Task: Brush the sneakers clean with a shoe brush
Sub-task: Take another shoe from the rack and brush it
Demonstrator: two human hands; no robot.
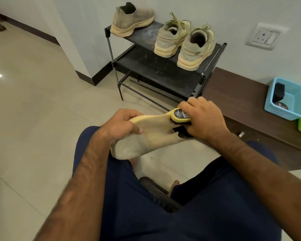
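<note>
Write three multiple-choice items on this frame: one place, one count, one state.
1. The blue basket sits: A on the floor; B on the wooden bench; C on a chair.
2. Shoes on the rack's top shelf: A two; B three; C four.
3. The right hand: A hangs empty; B holds a cloth; C grips the yellow brush.
Answers: 1 B, it rests on the bench. 2 B, one slip-on plus a laced pair. 3 C, fingers curl round it, against the sneaker in the left hand.
</note>
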